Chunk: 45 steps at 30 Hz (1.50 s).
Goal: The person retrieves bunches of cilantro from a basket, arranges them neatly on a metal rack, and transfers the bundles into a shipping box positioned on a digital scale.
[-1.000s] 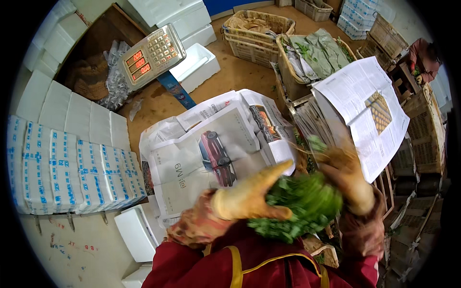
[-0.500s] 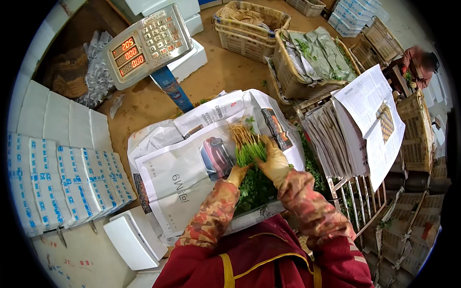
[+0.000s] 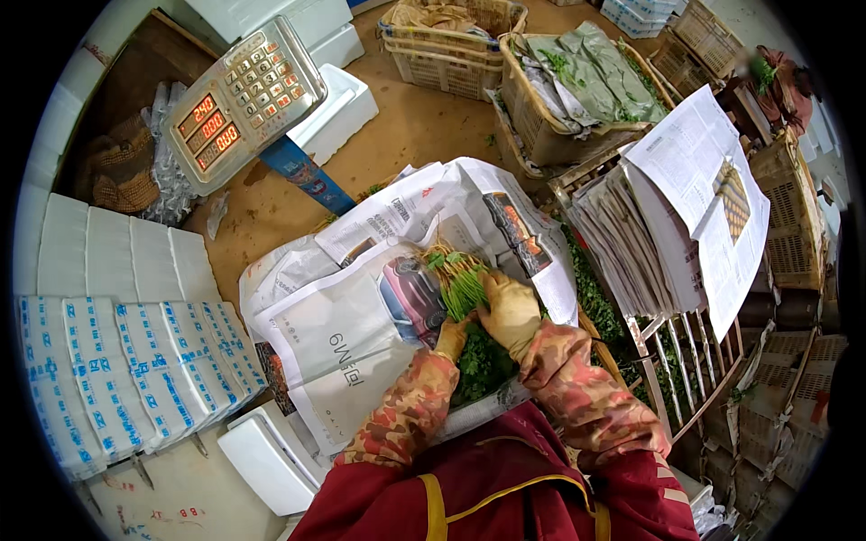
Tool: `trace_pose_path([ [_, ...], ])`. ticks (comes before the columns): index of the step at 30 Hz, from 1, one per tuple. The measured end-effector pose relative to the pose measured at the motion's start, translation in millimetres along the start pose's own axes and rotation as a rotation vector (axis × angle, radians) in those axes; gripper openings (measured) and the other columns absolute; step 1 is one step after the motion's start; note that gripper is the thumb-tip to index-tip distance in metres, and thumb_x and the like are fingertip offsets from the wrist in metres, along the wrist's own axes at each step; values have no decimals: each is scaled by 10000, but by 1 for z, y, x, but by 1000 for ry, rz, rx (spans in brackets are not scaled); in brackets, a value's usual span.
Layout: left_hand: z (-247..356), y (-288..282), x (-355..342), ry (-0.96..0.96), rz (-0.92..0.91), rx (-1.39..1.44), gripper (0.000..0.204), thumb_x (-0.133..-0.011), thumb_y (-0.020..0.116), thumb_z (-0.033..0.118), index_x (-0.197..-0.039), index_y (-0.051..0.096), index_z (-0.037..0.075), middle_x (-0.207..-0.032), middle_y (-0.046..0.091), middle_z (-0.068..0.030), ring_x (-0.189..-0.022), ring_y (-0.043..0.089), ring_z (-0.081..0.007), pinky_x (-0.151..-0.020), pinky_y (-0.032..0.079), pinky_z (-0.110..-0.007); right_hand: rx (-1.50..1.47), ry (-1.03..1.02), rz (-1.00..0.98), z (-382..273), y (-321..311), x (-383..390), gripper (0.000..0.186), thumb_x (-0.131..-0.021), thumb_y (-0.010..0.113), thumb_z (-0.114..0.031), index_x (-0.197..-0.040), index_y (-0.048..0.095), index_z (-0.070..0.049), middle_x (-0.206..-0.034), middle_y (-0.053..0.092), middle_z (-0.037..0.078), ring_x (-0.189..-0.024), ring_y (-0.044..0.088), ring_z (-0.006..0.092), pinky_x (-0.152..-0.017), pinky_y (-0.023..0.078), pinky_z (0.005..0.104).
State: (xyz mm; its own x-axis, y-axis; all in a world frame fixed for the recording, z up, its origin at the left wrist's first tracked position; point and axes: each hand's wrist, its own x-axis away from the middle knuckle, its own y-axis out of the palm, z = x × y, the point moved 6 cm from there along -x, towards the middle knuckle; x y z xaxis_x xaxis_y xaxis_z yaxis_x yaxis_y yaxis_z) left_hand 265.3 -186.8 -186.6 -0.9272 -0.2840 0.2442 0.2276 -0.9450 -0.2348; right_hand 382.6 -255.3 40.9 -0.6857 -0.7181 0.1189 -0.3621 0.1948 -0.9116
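At the pale-green stems (image 3: 465,290): yellowed gloved left hand (image 3: 450,339) and yellowed gloved right hand (image 3: 511,313), fingers curled in from either side, holding the leafy green bunch with tan roots (image 3: 484,362).
Under the bunch: spread white printed newspaper sheets (image 3: 307,347), bunch on their near right part, roots pointing far.
Right: tall stack of folded grey-white newspapers (image 3: 624,245).
Far left: silver keypad display with red digits (image 3: 248,101).
Left: white boxes with blue-printed tape (image 3: 135,370).

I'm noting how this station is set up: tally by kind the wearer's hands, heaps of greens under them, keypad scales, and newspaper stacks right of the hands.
Yellowish-gloved left hand and right hand: 2
Heap of green leafy stems: 1
Silver keypad scale with red digits: 1
Grey-white paper newspaper stack: 1
Total: 5
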Motion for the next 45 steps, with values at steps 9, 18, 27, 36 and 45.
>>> trace_pose_path([
  [9,35,-3,12,84,149,-497,295,-902,555,267,-1012,585,-5,-867,653,-234,-793,652,-404,-677,517,-463,292,17,29,1,86,-118,137,-810,606,-224,-830,696,-123,-784,690,99,-736,687,273,-652,539,426],
  [18,149,-39,25,-195,218,-934,634,-867,536,629,-711,631,22,-614,636,-154,-555,648,-331,-500,516,-417,-545,249,58,20,-23,-105,348,-821,650,-387,-987,730,-92,-798,697,158,-710,670,313,-671,517,402],
  [27,246,-65,28,278,351,-944,283,-866,648,324,-901,647,43,-691,604,-111,-599,608,-299,-538,483,-396,-718,177,-70,49,-36,-85,329,-821,704,-231,-1007,696,40,-734,680,89,-547,579,122,-532,478,268],
  [36,202,0,-10,442,120,-1027,85,-849,579,176,-846,579,92,-754,584,-86,-681,617,-264,-602,495,-388,-1149,148,4,-4,-110,-83,233,-909,629,-251,-956,705,-36,-842,704,95,-710,653,169,-621,506,279],
  [45,203,-15,0,372,192,-837,196,-871,632,210,-995,590,65,-801,584,-128,-711,595,-320,-637,487,-426,-1892,-288,743,171,-229,43,342,-990,418,-81,-1299,477,55,-1190,590,178,-923,600,181,-740,511,287],
])
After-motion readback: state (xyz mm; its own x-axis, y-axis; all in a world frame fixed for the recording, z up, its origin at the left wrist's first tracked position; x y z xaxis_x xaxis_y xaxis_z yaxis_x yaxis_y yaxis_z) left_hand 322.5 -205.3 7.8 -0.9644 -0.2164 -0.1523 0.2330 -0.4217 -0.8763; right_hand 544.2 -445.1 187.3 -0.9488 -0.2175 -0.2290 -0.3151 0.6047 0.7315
